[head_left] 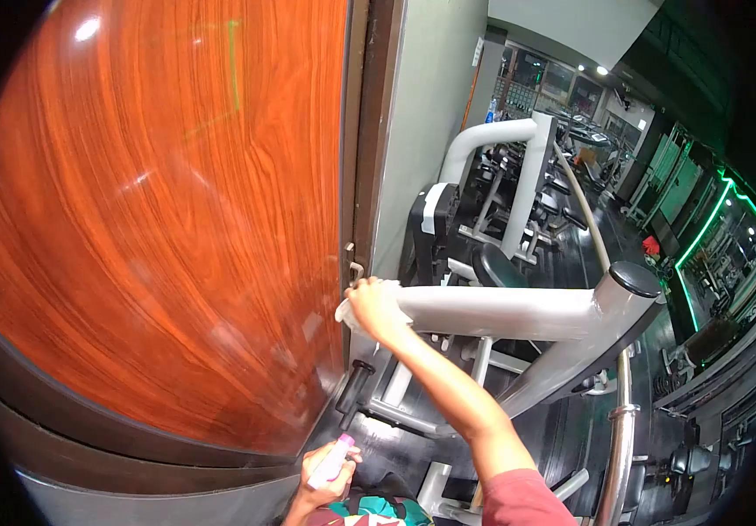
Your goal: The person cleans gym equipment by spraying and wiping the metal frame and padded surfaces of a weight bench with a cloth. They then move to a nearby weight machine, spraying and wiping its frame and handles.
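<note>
My right hand [375,309], at the end of a raised, outstretched arm, is closed on a white cloth [344,313]. It presses the cloth against the left end of a thick light-grey machine tube [500,312], close to the wooden door. Lower down, near my body, my left hand [321,478] is wrapped round a small white bottle [329,465] with a pink cap [346,439]. The bottle is tilted, its cap pointing up and to the right. Part of the cloth is hidden under my right fingers.
A glossy reddish wooden door [176,219] with a metal handle [356,270] fills the left side. A black-capped upright [635,280] joins the tube on the right, beside a metal rail [621,438]. More gym machines [518,193] stand along the wall behind.
</note>
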A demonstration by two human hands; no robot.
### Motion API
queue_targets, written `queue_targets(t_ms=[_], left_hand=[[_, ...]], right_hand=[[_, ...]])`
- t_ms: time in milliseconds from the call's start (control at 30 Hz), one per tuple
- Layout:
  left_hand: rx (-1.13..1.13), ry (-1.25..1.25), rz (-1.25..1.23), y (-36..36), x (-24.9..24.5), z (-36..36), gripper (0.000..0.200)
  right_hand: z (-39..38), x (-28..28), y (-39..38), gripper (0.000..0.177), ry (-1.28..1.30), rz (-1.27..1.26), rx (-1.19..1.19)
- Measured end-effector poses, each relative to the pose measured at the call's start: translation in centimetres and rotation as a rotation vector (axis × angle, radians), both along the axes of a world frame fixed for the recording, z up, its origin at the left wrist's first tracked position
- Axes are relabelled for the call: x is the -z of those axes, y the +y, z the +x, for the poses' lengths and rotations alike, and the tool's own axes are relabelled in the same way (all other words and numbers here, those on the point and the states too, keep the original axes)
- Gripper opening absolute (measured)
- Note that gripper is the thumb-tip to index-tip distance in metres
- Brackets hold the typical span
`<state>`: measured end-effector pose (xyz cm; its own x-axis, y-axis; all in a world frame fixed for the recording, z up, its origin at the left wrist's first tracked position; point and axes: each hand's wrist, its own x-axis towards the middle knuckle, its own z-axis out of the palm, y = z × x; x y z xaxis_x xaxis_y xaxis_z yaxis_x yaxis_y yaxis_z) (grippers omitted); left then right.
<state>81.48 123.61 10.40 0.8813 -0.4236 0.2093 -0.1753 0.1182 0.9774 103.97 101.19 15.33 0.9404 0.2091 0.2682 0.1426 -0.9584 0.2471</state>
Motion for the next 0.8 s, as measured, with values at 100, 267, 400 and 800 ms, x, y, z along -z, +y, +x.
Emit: queue_targets(t_ms=[100,267,400,800], left_hand=[[-0.018,0.043,0.009,0.5,-0.2,-0.4,0.02],[-0.049,0.047,0.049,1.1,-0.8,-0.7,0.019],[-0.061,0.03,0.078,1.6,-1.2,-1.0,0.019],[0.08,-0.055,0.08,-1.1,-1.7,0.1,0.023]], right_hand=[[2.0,2.0,4.4,0.025,0.424,-0.217,0.164],[5.2,15.9,6.1,0.028,0.457,-0.372,0.105],[3.4,18.6,6.9,0.032,0.491,-0.492,0.032],[-1.5,-1.3,1.2,0.032,0.012,-0.27,0.384]])
